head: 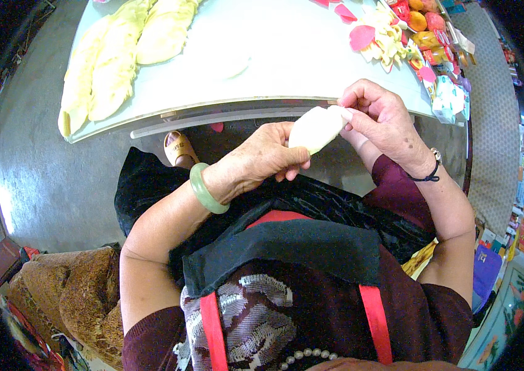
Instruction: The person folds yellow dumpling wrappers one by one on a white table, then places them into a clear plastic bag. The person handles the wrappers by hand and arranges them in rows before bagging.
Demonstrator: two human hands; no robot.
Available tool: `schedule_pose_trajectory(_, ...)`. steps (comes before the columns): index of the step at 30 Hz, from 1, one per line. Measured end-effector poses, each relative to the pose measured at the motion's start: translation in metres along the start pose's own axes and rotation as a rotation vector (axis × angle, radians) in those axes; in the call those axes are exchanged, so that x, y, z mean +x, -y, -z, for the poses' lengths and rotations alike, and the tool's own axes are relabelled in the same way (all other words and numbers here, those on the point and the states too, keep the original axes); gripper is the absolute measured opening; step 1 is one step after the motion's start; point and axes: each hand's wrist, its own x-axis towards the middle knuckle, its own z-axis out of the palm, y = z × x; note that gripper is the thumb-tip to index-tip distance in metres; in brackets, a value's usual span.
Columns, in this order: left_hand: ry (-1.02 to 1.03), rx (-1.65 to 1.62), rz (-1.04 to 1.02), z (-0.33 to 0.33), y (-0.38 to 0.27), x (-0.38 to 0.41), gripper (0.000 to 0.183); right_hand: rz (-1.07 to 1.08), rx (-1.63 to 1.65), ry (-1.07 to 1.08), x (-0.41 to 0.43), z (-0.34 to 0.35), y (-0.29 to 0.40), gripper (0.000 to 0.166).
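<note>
Above my lap, just in front of the table edge, my left hand [271, 153] grips a pale, thin, leaf-shaped piece [316, 131] between thumb and fingers. My right hand [380, 118] pinches the far right tip of the same piece with thumb and forefinger. Its material is too bright to tell. On the table's left side lie long overlapping rows of similar pale yellow pieces [112, 65], with a shorter row [164, 35] beside them. A faint pale curved edge [238, 69] shows on the glaring white tabletop [271, 55].
At the table's right edge are a heap of pale yellow scraps [384, 39], pink-red round pieces [362, 37], orange fruit [417, 21], jars [429, 41] and a blue-white packet [449, 99]. A brown plush cover [76, 297] lies at lower left. A slippered foot [180, 147] rests under the table.
</note>
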Motion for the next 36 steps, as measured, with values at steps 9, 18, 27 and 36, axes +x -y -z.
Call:
schedule_pose_trajectory(9,-0.071,0.407,-0.319,0.010,0.008,0.013,0.034,0.275,-0.280,0.018,-0.008,-0.003,0.015,0.011)
schedule_pose_trajectory(18,0.026,0.276,-0.638,0.010,-0.006,0.005,0.064,0.459,-0.334,0.146,-0.010,-0.009,0.021,0.013)
schedule_pose_trajectory(27,0.188,-0.076,-0.195,0.007,0.001,0.002,0.037,0.412,-0.296,0.173,-0.010,-0.009,0.019,0.013)
schedule_pose_trajectory(36,0.054,0.039,-0.246,0.001,0.001,-0.002,0.029,0.249,-0.258,0.179,-0.009,-0.012,0.015,0.014)
